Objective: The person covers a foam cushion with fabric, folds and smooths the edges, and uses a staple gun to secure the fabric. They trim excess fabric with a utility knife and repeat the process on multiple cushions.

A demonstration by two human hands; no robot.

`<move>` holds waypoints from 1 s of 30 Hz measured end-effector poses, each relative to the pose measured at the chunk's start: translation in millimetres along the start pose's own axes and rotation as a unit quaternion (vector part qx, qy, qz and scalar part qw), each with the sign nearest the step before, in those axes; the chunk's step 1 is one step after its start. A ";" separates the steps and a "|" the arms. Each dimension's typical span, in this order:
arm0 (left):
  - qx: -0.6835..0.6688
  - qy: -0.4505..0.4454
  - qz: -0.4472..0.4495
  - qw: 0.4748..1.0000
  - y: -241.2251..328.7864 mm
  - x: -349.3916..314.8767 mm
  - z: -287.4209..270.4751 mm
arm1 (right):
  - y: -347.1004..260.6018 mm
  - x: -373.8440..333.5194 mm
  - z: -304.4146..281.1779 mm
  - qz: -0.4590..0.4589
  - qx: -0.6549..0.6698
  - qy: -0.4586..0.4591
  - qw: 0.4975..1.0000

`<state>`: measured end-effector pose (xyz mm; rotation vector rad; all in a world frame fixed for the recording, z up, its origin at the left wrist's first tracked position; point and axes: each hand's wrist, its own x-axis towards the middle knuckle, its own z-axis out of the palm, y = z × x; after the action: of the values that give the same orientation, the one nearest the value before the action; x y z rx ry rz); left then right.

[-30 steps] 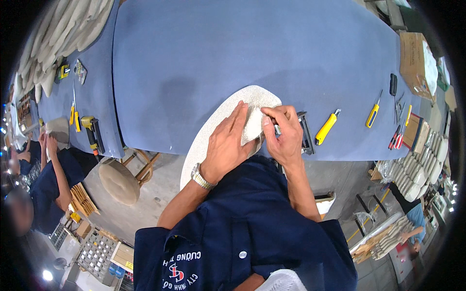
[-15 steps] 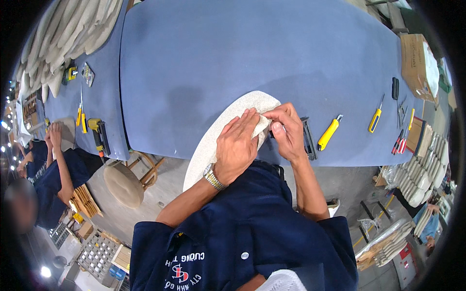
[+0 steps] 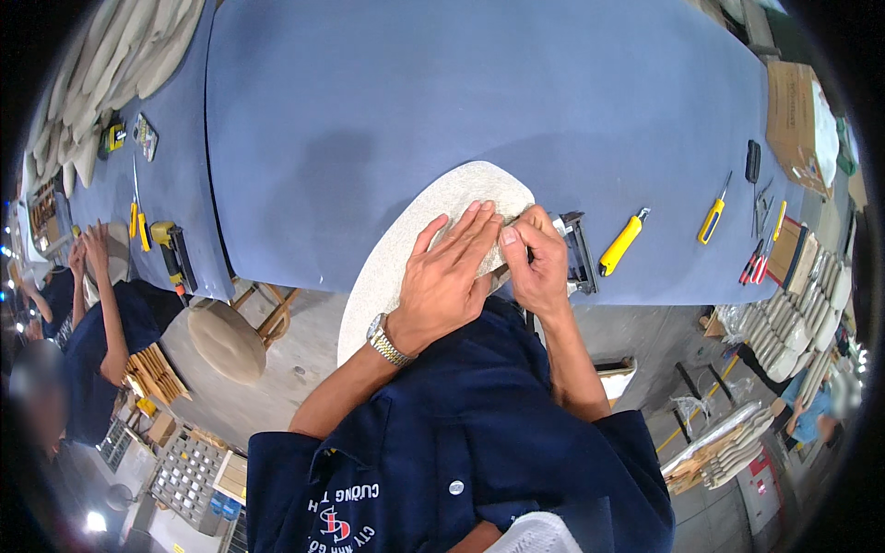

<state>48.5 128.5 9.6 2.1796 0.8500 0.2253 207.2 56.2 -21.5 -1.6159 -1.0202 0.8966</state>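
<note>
The cushion (image 3: 389, 265) lies across the table's (image 3: 461, 83) near edge, mid-scene. The left hand (image 3: 444, 281) rests flat on it, fingers outstretched; the right hand (image 3: 536, 263) pinches its right edge between thumb and curled fingers, left of the yellow knife (image 3: 621, 247).

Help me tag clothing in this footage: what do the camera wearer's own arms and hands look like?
The left hand and right hand are gloveless. A wristwatch with a silver-and-gold-toned metal link bracelet circles the left wrist; the right wrist is bare. Navy short sleeves leave both forearms uncovered.
</note>
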 end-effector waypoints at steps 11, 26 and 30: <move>0.053 -0.019 -0.089 0.994 30.4 1.1 11.3 | -2.4 -23.5 -16.5 0.037 0.089 0.040 0.995; 0.024 -0.041 -0.020 0.999 7.0 14.9 -3.9 | 39.4 -13.2 5.8 0.045 0.189 -0.004 0.981; -0.426 -0.142 -0.066 0.891 -26.5 20.5 -23.6 | 42.1 -20.6 9.1 -0.006 0.208 0.006 0.978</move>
<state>41.1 168.6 4.6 1.2821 0.5685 0.1604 199.6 33.5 -62.9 -1.2582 -0.7700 1.0148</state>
